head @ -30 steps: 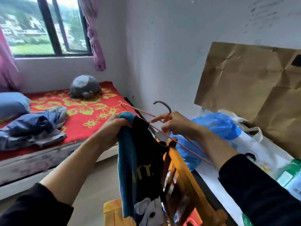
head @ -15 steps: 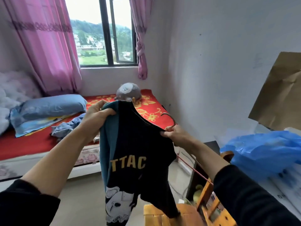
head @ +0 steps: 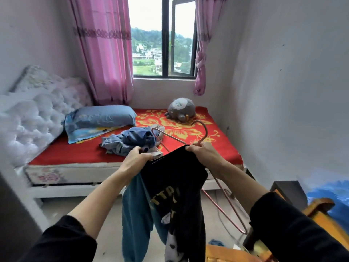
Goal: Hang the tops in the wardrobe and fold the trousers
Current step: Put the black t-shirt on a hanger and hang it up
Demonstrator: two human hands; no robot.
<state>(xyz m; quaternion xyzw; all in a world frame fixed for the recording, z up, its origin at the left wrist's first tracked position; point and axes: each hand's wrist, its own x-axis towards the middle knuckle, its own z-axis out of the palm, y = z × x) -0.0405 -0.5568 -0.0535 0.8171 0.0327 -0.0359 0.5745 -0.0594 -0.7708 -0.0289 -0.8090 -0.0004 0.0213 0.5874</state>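
I see both hands raised in front of the bed (head: 222, 148), with the black top (head: 175, 178) stretched between them. The left hand (head: 138, 160) has its fingers curled tight round one end of the top's upper edge, where the teal inner side (head: 134, 205) hangs down. The right hand (head: 203, 154) grips the other end of that edge, fingers clamped on the cloth. The same hand also grips the neck of a pink wire hanger (head: 205, 132).

The hanger's hook points up above the right hand. One of its arms sticks out to the left over the bed, and the other runs down below the right forearm. From here it looks as if that lower arm passes behind the cloth rather than inside it, but I cannot be sure. The top hangs free above the floor, with yellow letters and a white print on its front.

On the red flowered bedspread lies a crumpled pile of blue clothes (head: 132, 140), just beyond the left hand. A blue pillow (head: 103, 116) and a grey plush toy (head: 181, 109) lie farther back, near the window (head: 162, 44). A wooden chair (head: 321, 214) stands at the lower right.
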